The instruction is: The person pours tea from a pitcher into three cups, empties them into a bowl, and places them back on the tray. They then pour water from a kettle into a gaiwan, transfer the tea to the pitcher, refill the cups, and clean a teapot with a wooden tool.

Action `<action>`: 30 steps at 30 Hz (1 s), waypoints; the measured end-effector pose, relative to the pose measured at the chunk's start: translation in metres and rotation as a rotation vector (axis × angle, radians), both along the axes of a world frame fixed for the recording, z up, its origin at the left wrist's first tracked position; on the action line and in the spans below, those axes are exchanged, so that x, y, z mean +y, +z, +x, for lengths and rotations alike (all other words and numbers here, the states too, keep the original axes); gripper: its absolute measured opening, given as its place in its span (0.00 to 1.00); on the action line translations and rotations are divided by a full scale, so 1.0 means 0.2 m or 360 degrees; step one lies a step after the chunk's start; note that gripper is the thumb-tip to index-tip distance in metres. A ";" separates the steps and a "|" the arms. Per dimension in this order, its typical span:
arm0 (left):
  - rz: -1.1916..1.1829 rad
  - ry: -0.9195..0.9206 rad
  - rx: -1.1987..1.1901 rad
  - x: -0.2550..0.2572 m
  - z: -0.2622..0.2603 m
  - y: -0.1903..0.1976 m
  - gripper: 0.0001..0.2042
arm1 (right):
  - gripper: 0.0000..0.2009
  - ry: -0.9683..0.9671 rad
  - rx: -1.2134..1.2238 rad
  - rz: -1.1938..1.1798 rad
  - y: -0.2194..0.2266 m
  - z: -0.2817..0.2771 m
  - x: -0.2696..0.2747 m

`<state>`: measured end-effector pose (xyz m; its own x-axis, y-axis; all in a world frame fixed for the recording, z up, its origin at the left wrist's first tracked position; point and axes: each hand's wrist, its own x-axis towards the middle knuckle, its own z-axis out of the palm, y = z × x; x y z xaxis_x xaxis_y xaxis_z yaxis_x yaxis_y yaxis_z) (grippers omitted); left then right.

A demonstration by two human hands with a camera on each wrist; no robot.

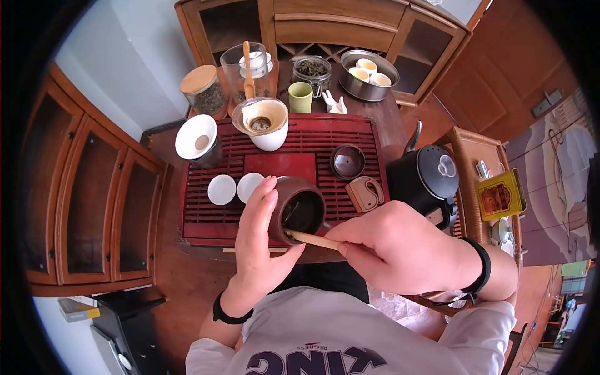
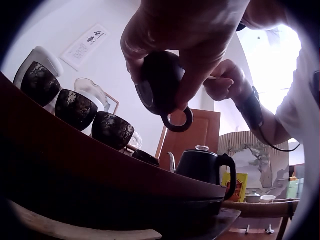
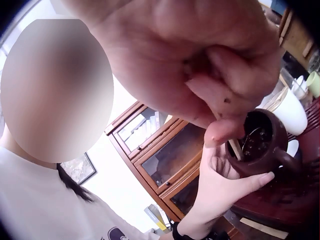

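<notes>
My left hand (image 1: 259, 234) grips a dark brown clay teapot (image 1: 282, 195), tilted so its mouth faces me. In the left wrist view the teapot's ring handle (image 2: 178, 121) hangs below the fingers. My right hand (image 1: 400, 247) pinches a slim bamboo tea pick (image 1: 315, 240). Its tip reaches inside the teapot's mouth, against the lower wall. Dark wet matter shows inside the pot in the right wrist view. White-lined cups (image 1: 222, 189) stand on the slatted red tea tray (image 1: 206, 234) beside the left hand; their outsides are dark and patterned. A brown round lid (image 1: 347, 162) lies beyond the teapot.
On the tray, a strainer sits over a white pitcher (image 1: 270, 139). A black kettle (image 1: 431, 181) stands right of the tray, near my right forearm. Behind are tea jars (image 1: 206, 94), a green cup (image 1: 300, 98) and a metal bowl (image 1: 369, 90) holding small cups.
</notes>
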<state>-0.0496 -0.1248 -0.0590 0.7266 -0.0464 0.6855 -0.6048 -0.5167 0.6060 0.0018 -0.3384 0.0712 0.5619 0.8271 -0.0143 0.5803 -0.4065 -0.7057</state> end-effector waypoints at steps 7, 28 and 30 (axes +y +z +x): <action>-0.0323 -0.0063 0.0196 -0.01 -0.03 -0.03 0.50 | 0.13 0.0045 0.0691 0.0331 0.00 0.00 -0.02; -0.0167 -0.0018 0.0106 -0.07 -0.05 -0.03 0.50 | 0.12 -0.0674 0.0831 0.1567 -0.49 -0.27 -0.03; -0.0179 -0.0015 0.0109 -0.07 -0.05 -0.05 0.50 | 0.13 -0.0715 0.1129 0.1747 -0.51 -0.27 -0.04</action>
<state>-0.0591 -0.1387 -0.0686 0.7716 0.0208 0.6358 -0.5648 -0.4373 0.6998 -0.0513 -0.3459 -0.0312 0.9272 0.3520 0.1283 -0.0657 0.4900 -0.8693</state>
